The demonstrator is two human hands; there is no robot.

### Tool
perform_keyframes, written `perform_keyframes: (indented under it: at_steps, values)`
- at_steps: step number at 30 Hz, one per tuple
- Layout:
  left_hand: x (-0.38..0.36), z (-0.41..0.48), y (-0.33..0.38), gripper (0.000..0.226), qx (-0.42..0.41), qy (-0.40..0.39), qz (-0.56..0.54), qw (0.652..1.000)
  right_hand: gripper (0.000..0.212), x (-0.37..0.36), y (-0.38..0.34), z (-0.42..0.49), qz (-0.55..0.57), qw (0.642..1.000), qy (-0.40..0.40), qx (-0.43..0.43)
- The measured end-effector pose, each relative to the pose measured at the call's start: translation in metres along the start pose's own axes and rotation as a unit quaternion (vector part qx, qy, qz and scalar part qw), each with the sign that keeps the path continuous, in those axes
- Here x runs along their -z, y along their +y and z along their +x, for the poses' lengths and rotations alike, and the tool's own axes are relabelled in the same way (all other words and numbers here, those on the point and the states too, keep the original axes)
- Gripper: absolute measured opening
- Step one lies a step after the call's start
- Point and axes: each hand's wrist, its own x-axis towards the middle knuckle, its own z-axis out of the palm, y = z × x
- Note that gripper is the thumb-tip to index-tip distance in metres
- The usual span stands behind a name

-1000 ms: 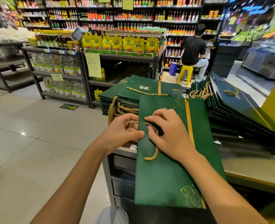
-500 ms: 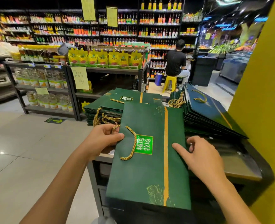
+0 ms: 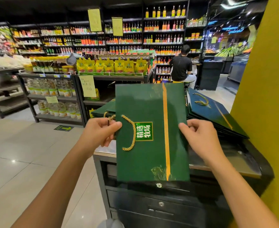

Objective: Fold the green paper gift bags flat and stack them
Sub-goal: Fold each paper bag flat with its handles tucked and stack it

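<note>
A flat green paper gift bag point(image 3: 151, 155) with a gold stripe, a gold cord handle and a green label is held up above the counter. My left hand point(image 3: 101, 134) pinches its left edge by the handle. My right hand point(image 3: 199, 137) grips its right edge. Behind it on the left, a stack of flat green bags point(image 3: 105, 111) peeks out. A second, slanting stack of green bags point(image 3: 217, 116) lies on the right.
The bags rest on a dark counter point(image 3: 234, 163) with drawers, next to a yellow pillar point(image 3: 266, 96). Store shelves point(image 3: 56, 96) stand across a tiled aisle. A person point(image 3: 181, 66) in black sits on a stool behind the counter.
The bag has come up off the counter and now stands more upright. My right hand moved in from beside it and took hold of its right edge.
</note>
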Motion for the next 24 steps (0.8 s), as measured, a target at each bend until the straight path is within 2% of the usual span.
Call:
perform_keyframes:
  at_steps: [2,5,8,12,14,17,19,22,24]
  values:
    - [0.005,0.001,0.017,0.026,-0.051,0.019,-0.028,0.998,0.042,0.008,-0.014,0.005,0.046,0.998,0.011,0.031]
    - [0.011,0.003,0.043,0.014,-0.094,0.058,-0.079,0.991,0.024,0.021,-0.042,0.010,0.121,0.990,0.038,0.069]
    - [0.017,0.002,0.063,0.010,-0.125,0.087,-0.127,0.980,0.019,0.034,-0.067,0.016,0.201,0.974,0.046,0.088]
    - [0.020,0.000,0.066,0.026,-0.126,0.065,-0.163,0.976,0.027,0.042,-0.077,0.021,0.352,0.935,-0.002,0.043]
    - [0.019,-0.002,0.055,0.019,-0.116,0.039,-0.173,0.977,0.026,0.041,-0.071,0.022,0.395,0.918,-0.037,-0.006]
    - [0.012,-0.010,0.031,0.034,-0.068,-0.009,-0.206,0.976,0.014,0.031,-0.046,0.017,0.358,0.927,-0.076,-0.083]
    - [0.003,-0.013,0.013,0.038,-0.034,-0.026,-0.194,0.980,0.010,0.021,-0.019,0.011,0.268,0.956,-0.091,-0.072]
    - [-0.011,-0.014,-0.013,0.052,0.019,-0.032,-0.190,0.981,0.029,0.003,0.010,-0.002,0.192,0.975,-0.090,-0.059]
    - [-0.017,-0.014,-0.026,0.057,0.060,-0.028,-0.196,0.978,0.034,-0.006,0.021,-0.008,0.161,0.982,-0.075,-0.058]
